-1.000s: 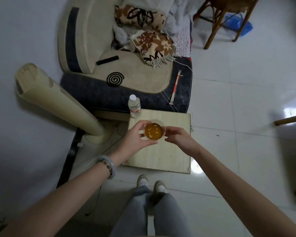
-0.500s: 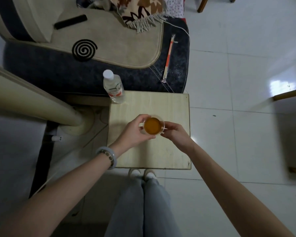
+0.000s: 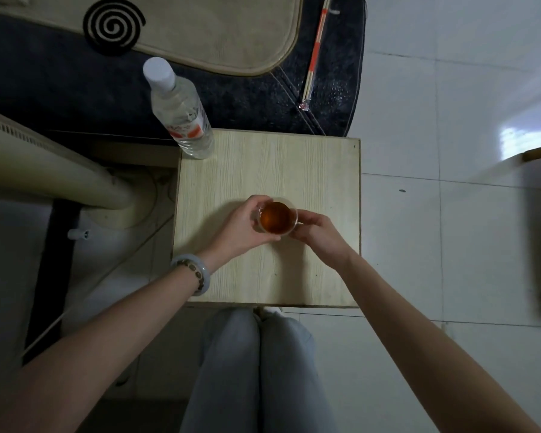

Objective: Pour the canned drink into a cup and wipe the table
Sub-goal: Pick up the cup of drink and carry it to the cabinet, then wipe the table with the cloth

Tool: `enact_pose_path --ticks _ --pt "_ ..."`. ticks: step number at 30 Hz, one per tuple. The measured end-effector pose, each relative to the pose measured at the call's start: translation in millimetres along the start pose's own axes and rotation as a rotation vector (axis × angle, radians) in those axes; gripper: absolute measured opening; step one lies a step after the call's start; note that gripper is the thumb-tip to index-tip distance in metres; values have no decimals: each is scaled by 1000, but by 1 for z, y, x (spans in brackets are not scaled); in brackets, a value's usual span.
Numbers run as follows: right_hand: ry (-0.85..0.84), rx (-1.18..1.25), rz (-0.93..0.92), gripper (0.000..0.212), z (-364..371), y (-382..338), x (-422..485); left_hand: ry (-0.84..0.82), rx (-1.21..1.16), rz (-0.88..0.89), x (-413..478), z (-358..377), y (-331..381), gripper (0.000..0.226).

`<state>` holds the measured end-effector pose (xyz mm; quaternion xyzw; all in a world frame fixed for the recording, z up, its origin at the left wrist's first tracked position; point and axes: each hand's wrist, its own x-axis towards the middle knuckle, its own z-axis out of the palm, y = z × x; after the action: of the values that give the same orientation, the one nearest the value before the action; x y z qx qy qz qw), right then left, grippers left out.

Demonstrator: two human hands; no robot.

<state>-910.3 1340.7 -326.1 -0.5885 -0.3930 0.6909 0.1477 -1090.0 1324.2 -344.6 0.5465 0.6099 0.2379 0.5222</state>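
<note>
A clear plastic cup (image 3: pixel 276 219) filled with amber drink is over the middle of a small pale wooden table (image 3: pixel 319 164). My left hand (image 3: pixel 238 228) wraps around its left side. My right hand (image 3: pixel 317 235) holds its right side with the fingertips. Whether the cup rests on the tabletop or hovers just above it I cannot tell. No can and no cloth show in the head view.
A clear water bottle (image 3: pixel 180 110) with a white cap stands on the table's far left corner. Behind it is a dark sofa with a beige cushion (image 3: pixel 219 29), a black spiral coil (image 3: pixel 113 25) and wrapped chopsticks (image 3: pixel 314 60). A cream fan column (image 3: pixel 44 170) leans at left. White tiled floor lies to the right.
The camera has tilted down and come closer to the table. Both hands with the cup have lowered toward the middle of the tabletop, still holding it.
</note>
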Motion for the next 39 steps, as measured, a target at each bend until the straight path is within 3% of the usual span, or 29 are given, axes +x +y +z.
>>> enact_pose_path --ticks 9,17,25,29,39 --pt "10 -83 36 51 -3 -4 -9 -20 55 -55 -2 -2 3 85" --pt "152 -273 49 55 -12 -53 -89 -8 476 -82 -56 -50 58 91" --pt "231 -773 -124 60 -3 -140 -204 3 920 227 -124 -88 194 80" --pt "397 -967 -231 62 -4 -177 -253 48 1086 404 -147 -92 261 78" --pt "786 -1141 -289 62 -43 -213 -372 141 1138 627 -165 -66 387 83"
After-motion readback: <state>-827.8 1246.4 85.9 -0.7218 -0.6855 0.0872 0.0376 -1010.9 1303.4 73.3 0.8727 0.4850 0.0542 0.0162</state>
